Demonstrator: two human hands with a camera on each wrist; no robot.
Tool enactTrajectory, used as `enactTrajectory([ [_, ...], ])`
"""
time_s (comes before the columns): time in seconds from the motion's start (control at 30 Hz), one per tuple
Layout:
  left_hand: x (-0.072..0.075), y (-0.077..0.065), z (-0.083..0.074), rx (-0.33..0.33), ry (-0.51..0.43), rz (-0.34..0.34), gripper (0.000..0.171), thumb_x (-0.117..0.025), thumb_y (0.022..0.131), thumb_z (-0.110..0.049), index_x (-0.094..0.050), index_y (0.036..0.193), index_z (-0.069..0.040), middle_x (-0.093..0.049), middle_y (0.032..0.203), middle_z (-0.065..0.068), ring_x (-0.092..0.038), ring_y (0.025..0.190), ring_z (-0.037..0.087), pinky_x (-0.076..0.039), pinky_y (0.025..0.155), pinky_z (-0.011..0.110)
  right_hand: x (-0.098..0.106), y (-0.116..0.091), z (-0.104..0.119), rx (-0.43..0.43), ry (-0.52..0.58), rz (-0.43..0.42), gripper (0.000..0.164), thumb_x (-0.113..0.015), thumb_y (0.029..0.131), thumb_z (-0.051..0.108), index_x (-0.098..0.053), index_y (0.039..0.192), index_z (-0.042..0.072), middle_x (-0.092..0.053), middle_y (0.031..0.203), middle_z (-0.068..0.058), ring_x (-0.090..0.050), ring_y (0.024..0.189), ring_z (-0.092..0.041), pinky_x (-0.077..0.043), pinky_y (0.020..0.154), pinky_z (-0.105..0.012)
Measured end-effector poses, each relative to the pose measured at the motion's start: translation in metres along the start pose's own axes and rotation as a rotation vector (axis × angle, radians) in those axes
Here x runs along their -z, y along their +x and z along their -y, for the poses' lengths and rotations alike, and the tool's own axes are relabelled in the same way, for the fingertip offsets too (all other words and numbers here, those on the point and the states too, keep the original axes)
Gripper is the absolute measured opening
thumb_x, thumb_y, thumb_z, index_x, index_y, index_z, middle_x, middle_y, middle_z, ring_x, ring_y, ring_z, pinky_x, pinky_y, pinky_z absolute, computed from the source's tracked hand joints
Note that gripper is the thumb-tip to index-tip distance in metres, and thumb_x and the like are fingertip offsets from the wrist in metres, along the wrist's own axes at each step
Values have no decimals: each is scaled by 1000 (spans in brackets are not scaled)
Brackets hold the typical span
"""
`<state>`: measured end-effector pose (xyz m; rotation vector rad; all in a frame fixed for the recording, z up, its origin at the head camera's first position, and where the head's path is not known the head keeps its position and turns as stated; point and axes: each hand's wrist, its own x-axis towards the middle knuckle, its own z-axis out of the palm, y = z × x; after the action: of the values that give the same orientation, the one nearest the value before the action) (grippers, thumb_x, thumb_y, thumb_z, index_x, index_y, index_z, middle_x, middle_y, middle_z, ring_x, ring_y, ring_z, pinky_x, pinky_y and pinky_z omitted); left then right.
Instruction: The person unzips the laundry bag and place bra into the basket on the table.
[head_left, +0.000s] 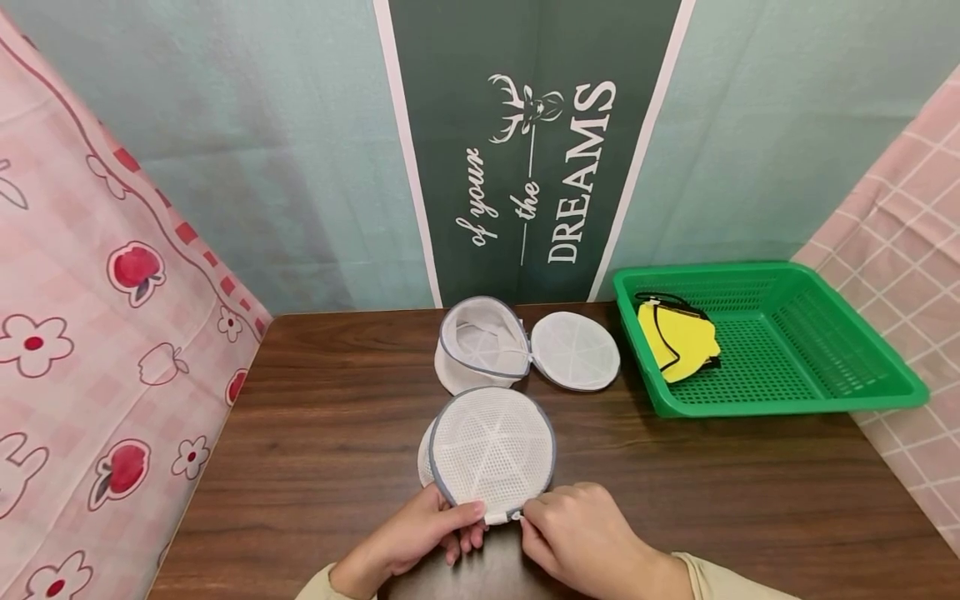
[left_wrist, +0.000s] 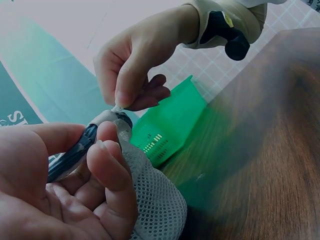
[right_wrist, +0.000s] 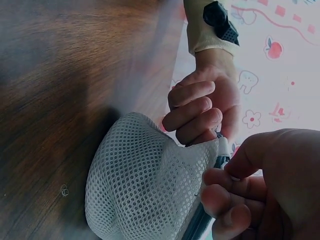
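A round white mesh laundry bag (head_left: 495,446) with grey trim is held up over the near part of the table, its flat round lid facing up. At its near rim, my left hand (head_left: 420,529) grips the edge between thumb and fingers. My right hand (head_left: 588,533) pinches the small zipper pull beside the white tab on the rim. The left wrist view shows that pinch close up, with the bag's mesh side (left_wrist: 157,200) hanging below. A second mesh laundry bag (head_left: 446,371) stands just behind, unzipped, its round lid (head_left: 576,350) folded out to the right.
A green plastic basket (head_left: 795,408) stands at the table's back right. Inside it, on the left, lies a yellow fabric item (head_left: 686,337) with black cord and trim. The brown wooden table (head_left: 322,433) meets a curtain (head_left: 330,167) at the back.
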<state>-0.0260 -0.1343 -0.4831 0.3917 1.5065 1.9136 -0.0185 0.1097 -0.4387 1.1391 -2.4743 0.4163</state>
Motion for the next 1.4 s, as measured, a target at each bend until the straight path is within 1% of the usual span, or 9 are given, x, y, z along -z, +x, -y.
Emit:
enactTrajectory([
  [0.17, 0, 0, 1, -5, 2, 2, 47, -55, 105, -15, -44, 102, 31, -63, 78, -1, -55, 62, 1, -45, 50, 13, 1, -1, 0, -17, -2, 7, 39, -74, 76, 18, -40, 59, 25, -34, 52, 16, -32, 46, 1, -16, 43, -18],
  [0.4, 0, -2, 2, -9, 20, -7, 47, -54, 104, -14, -44, 102, 32, -63, 78, -2, -55, 63, 1, -45, 50, 13, 1, -6, -6, -44, -31, -3, 37, -74, 76, 18, -41, 59, 24, -33, 52, 16, -32, 44, -2, -20, 42, -21],
  [0.7, -1, -2, 0, 5, 22, -15, 46, -55, 104, -14, -45, 102, 31, -63, 78, -1, -55, 63, 1, -45, 50, 13, 2, -9, -12, -75, -58, -8, 41, -73, 75, 18, -36, 58, 25, -25, 51, 15, -26, 44, -1, -16, 42, -20],
  [0.9, 0, -1, 0, 2, 24, -13, 47, -55, 103, -13, -44, 102, 32, -63, 77, -2, -56, 63, 1, -45, 50, 13, 4, -10, -15, -87, -63, -6, 41, -72, 75, 17, -35, 58, 25, -25, 51, 16, -25, 44, 0, -17, 41, -20],
  [1.13, 1, -2, 0, -9, 19, -8, 47, -54, 103, -12, -44, 100, 34, -63, 76, -3, -55, 62, 1, -46, 50, 13, 7, -10, -21, -122, -79, -13, 42, -72, 76, 18, -34, 58, 26, -23, 52, 17, -23, 44, 1, -16, 41, -20],
  [1.4, 2, -3, -1, -2, 16, -11, 46, -54, 103, -11, -44, 100, 34, -63, 76, -2, -55, 62, 1, -46, 50, 13, 6, -10, -30, -136, -125, -53, 39, -69, 74, 19, -34, 58, 25, -23, 52, 16, -25, 44, -2, -17, 40, -22],
])
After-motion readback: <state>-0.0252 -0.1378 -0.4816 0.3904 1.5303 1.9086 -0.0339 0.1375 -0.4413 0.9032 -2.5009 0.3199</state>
